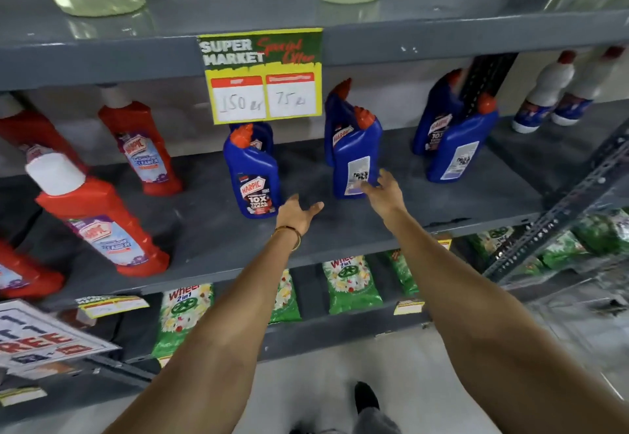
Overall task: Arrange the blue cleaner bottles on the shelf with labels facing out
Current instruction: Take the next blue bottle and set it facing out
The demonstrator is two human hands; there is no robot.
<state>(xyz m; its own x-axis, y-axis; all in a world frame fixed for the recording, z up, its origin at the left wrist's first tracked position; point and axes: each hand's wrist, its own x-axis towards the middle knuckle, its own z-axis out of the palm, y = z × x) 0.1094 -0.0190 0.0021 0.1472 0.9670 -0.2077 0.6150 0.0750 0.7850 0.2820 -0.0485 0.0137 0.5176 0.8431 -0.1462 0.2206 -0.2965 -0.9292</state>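
Both forearms reach over shelf (340, 229); right hand (383, 191) spread, fingertips touching middle bottle (354, 161), back label outward; left hand (296, 210) open, empty beside front-facing bottle (253, 178). Rigid plastic, likely liquid-heavy, slick: grip flat sides mid-body, below 2 red caps.

Glossy blue plastic bottles (355, 157) with paper labels; matt grey painted metal shelf (218, 236); shiny plastic detergent packets (350, 283).

six blue bottles (252, 178), four red bottles (102, 226)
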